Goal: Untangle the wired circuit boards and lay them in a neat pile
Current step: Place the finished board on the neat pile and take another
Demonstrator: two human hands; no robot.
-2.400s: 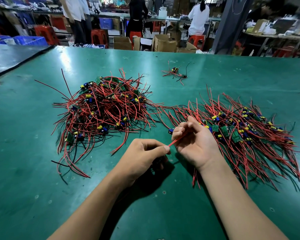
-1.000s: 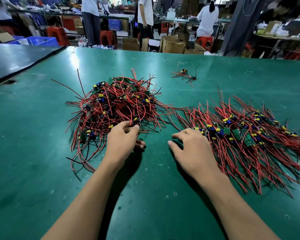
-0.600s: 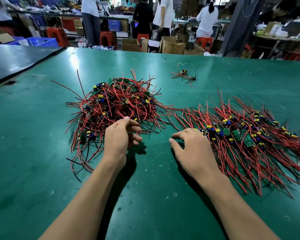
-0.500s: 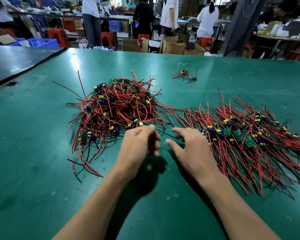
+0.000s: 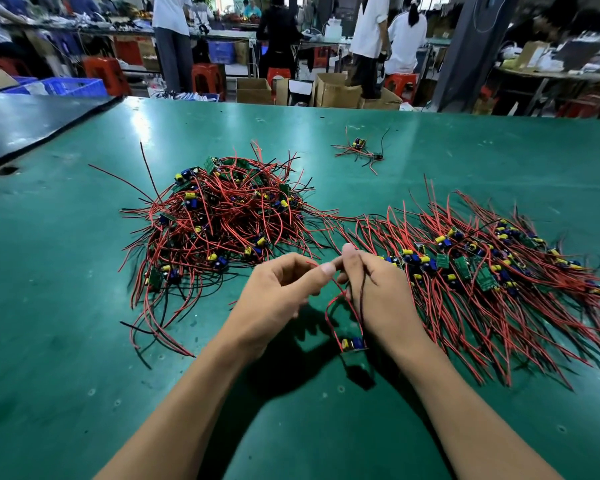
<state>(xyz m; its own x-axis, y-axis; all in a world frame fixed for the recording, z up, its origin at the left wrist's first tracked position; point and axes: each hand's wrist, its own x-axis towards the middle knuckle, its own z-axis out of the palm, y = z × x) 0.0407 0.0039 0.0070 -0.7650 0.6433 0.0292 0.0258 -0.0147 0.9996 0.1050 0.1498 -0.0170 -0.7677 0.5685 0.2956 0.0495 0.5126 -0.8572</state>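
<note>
A tangled heap of circuit boards (image 5: 222, 220) with red and black wires lies left of centre on the green table (image 5: 66, 341). A flatter, combed-out pile of boards (image 5: 482, 271) spreads to the right. Between them my left hand (image 5: 278, 299) and my right hand (image 5: 378, 289) meet above the table. Both pinch the red wires of one small circuit board (image 5: 353, 346), which dangles below my right hand with its yellow and blue parts showing. A black wire runs down beside my right palm.
A stray wired board (image 5: 359, 148) lies alone at the far middle of the table. A dark table (image 5: 21, 123) adjoins at far left. Beyond the far edge stand cardboard boxes (image 5: 336, 91), red stools and several people at benches.
My left hand has drawn one board out of the tangled heap and lifted it. My right hand left the table and took hold of its wires. The board now hangs between both hands.
</note>
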